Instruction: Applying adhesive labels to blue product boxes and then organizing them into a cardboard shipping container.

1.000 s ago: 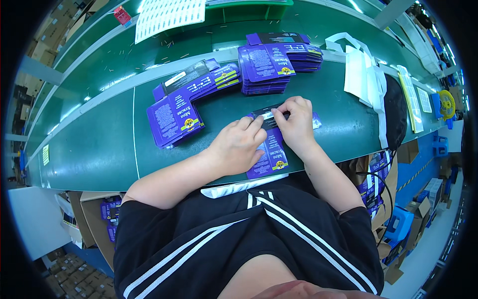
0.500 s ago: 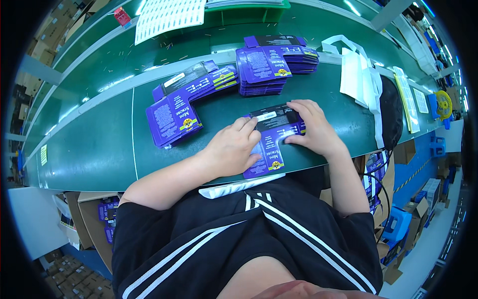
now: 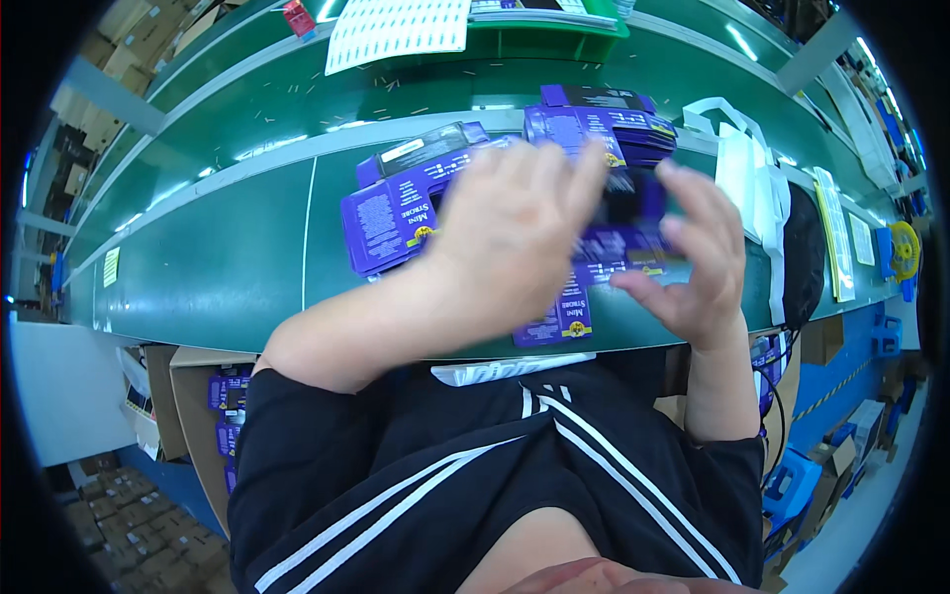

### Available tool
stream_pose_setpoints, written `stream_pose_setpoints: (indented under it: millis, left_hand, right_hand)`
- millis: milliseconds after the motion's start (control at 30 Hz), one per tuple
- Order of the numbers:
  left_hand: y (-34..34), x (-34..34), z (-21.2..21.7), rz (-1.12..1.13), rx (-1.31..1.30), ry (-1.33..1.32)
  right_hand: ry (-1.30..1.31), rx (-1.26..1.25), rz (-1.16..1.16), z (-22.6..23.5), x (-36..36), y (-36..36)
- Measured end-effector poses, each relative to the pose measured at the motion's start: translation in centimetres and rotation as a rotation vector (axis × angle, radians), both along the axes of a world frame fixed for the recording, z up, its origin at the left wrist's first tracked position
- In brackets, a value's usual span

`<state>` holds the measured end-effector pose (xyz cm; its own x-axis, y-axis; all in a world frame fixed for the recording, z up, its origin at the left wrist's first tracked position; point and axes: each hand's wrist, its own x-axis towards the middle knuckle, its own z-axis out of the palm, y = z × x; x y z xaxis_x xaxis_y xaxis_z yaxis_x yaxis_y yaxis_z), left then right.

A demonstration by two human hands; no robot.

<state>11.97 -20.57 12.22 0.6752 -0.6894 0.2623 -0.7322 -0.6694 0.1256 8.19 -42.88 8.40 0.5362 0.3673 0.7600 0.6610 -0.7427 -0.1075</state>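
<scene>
A purple and black flat carton (image 3: 633, 223), blurred, is tilted up between my hands over the table. My left hand (image 3: 515, 223) overlaps its left side, its fingers smeared by motion, so I cannot make out their grip. My right hand (image 3: 703, 257) is at the carton's right side with thumb and fingers spread apart. Below lies another flat purple carton (image 3: 562, 322) near the table's front edge, partly covered by my left hand. Further left, a fanned pile of flat cartons (image 3: 388, 226) is partly hidden behind my left forearm and hand. A stack of them (image 3: 594, 119) stands behind my hands.
The green table (image 3: 218, 247) has a raised shelf behind with a green tray (image 3: 554, 45) and a printed sheet (image 3: 396, 38). A white bag (image 3: 744, 178) and black bag (image 3: 804, 252) lie at the right. Open cardboard boxes (image 3: 193, 406) with cartons stand below the table edge.
One flat carton has come up from the table, leaving another below it. My left hand has moved up and right, and my right hand has opened wider. The whole view has shifted slightly.
</scene>
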Motion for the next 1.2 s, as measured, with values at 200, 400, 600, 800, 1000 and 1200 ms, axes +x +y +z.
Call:
stream_pose_setpoints:
  millis: [200, 400, 600, 800, 1000, 1200]
  left_hand:
    - [8.1, 6.8, -3.8, 0.371, 0.134, 0.095]
    - [8.2, 3.3, -2.8, 0.018, -0.107, 0.050]
    - [7.7, -3.1, -2.0, -0.180, 0.064, 0.590]
    - [7.4, -1.8, -3.9, -0.144, 0.063, 0.914]
    - [5.8, 0.4, -8.4, -0.374, -0.390, 1.460]
    - [1.3, 0.3, -13.2, -0.285, -0.119, -0.003]
  right_hand:
    - [0.674, 0.216, 0.169, -3.3, -2.2, 0.2]
    - [0.873, 0.196, 0.477, -6.0, -4.1, 5.3]
    - [0.983, 0.247, 0.478, -6.7, -4.8, 5.5]
    - [0.567, 0.295, 0.468, -6.0, -4.5, 4.4]
    - [0.809, 0.900, -0.097, -7.6, -1.1, 1.4]
    - [0.836, 0.708, -0.344, -11.1, 1.6, 1.3]
